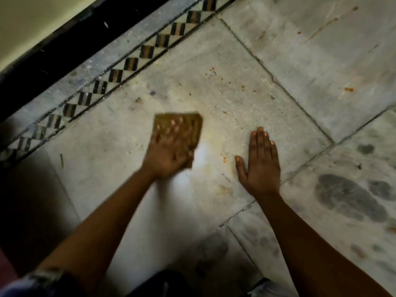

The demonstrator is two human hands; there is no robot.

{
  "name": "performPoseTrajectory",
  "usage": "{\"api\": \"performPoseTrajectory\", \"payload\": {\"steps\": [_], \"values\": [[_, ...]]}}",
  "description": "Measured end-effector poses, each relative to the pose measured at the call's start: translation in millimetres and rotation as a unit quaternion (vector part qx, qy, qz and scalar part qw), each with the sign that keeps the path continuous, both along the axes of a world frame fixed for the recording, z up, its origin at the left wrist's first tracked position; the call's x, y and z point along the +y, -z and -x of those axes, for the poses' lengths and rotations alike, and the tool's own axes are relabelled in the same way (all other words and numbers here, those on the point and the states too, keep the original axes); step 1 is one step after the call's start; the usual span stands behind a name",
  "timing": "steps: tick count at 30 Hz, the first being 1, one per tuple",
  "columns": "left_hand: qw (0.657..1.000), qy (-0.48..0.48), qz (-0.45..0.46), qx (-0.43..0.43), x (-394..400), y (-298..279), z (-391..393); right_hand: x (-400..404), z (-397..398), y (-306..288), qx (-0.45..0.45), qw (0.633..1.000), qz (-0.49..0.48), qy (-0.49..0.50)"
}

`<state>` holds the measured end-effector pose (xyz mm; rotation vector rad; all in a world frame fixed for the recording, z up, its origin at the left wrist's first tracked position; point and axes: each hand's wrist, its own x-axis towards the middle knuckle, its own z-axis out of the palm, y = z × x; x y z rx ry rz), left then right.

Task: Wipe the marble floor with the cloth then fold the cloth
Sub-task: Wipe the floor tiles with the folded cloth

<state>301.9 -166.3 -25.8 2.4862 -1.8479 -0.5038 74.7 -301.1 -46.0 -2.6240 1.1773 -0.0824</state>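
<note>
The cloth (180,130) lies flat on the marble floor (214,99), on the big pale slab, a little left of the middle. It is a small brownish-yellow piece, roughly square, its pattern blurred. My left hand (166,156) rests on top of it, fingers spread and fairly straight, pressing down on it; the hand and cloth are smeared with blur, so I cannot tell whether the thumb hooks the near edge. My right hand (260,166) lies flat on the bare marble to the right of the cloth, well apart from it, fingers straight and together, thumb out to the left, holding nothing.

Between my hands the slab shows a bright glare. Far from the cloth are scattered orange specks (230,82) and white crumbs. To the left and far runs a checkered border strip (115,73), then a black skirting (64,46). A slab joint (278,82) runs to the right, with open slab around the cloth on every side.
</note>
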Motion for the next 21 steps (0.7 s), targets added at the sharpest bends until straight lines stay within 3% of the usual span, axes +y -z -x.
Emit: {"api": "performPoseTrajectory", "payload": {"steps": [4, 6, 8, 12, 15, 21], "values": [[0.99, -0.128, -0.051, 0.021, -81, -6, -83, 1, 1, 2, -0.002, 1.0, 0.002, 0.002], [0.986, -0.156, -0.057, 0.012, -100, -11, -88, 0, 1, 3, -0.007, 1.0, 0.005, -0.002], [0.991, -0.127, -0.029, -0.026, -88, -7, -54, -1, 1, 2, -0.007, 1.0, 0.007, -0.004], [0.999, 0.024, 0.024, -0.004, -14, 3, 39, -1, 0, 1, -0.009, 1.0, 0.0, -0.008], [0.998, 0.06, 0.005, -0.021, 5, 2, 27, -10, 7, 0, 0.004, 0.999, -0.006, -0.036], [0.981, -0.193, -0.014, -0.016, -107, -4, -53, -34, 19, -2, 0.021, 1.0, 0.01, 0.02]]}}
